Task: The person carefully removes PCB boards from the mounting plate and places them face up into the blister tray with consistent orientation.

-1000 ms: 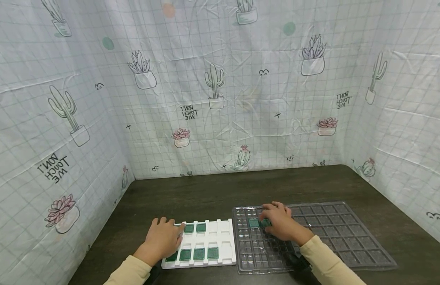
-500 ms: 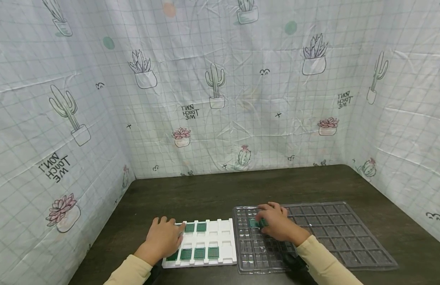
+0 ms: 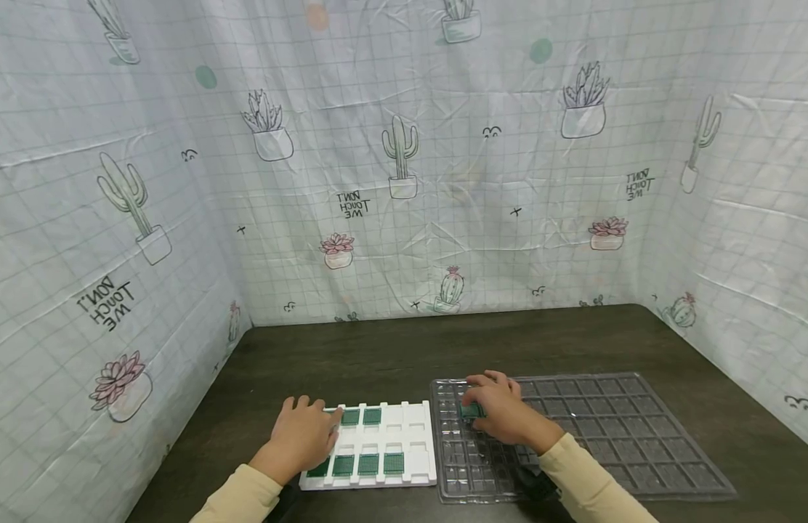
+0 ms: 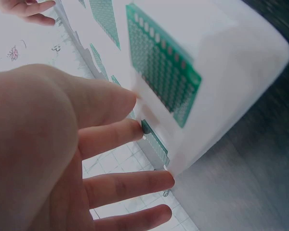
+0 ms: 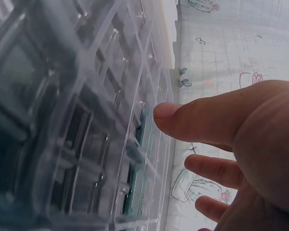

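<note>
My left hand point(image 3: 302, 436) rests at the left end of a white tray point(image 3: 371, 439); its fingers point(image 4: 130, 186) are spread along the tray's edge, holding nothing. Green perforated circuit boards sit in both tray rows, such as one board point(image 3: 394, 463) in the near row and another point(image 4: 164, 62) close to my left thumb. My right hand point(image 3: 505, 410) is over the left part of a clear plastic tray point(image 3: 613, 428). By its fingertips lies a green circuit board point(image 3: 471, 411), partly hidden. In the right wrist view my thumb point(image 5: 197, 120) and fingers stand apart, with nothing between them; contact cannot be told.
Both trays lie side by side on a dark wooden table point(image 3: 391, 363). The clear tray is divided into many small compartments. A patterned cloth point(image 3: 469, 232) hangs around the back and sides of the table.
My right hand has moved a little to the left over the clear tray, from one green board toward its left neighbour. My left hand has stayed in place on the white tray.
</note>
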The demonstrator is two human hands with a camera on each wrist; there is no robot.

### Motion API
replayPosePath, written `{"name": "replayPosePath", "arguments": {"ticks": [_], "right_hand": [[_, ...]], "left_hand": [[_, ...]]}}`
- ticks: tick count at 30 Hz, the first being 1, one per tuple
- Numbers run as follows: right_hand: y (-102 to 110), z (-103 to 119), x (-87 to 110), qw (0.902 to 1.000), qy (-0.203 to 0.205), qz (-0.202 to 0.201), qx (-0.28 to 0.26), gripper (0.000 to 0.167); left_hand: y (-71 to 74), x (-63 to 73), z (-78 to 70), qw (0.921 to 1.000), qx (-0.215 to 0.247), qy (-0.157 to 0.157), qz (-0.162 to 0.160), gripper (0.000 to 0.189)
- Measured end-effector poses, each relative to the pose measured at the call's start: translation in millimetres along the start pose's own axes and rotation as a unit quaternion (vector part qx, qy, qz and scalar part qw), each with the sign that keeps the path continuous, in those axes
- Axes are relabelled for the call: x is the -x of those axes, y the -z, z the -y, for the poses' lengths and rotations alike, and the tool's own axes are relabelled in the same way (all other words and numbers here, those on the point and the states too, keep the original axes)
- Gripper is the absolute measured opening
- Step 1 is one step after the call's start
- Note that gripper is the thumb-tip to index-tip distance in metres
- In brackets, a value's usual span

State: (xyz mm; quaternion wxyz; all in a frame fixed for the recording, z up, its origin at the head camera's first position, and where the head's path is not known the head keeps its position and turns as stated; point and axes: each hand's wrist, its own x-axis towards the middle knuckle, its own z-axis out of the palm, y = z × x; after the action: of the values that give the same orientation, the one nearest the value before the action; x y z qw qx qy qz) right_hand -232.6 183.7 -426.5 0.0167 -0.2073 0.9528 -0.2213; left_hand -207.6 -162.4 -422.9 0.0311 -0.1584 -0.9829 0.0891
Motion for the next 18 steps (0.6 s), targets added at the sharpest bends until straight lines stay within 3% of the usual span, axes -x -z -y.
{"name": "replayPosePath", "arguments": {"ticks": [18], "right_hand": [[-7, 20, -8.1, 0.9990, 0.036, 0.006, -0.026, 0.023]], "left_hand": [[3.2, 0.4, -3.1, 0.9999, -0.008, 0.009, 0.007, 0.040]]}}
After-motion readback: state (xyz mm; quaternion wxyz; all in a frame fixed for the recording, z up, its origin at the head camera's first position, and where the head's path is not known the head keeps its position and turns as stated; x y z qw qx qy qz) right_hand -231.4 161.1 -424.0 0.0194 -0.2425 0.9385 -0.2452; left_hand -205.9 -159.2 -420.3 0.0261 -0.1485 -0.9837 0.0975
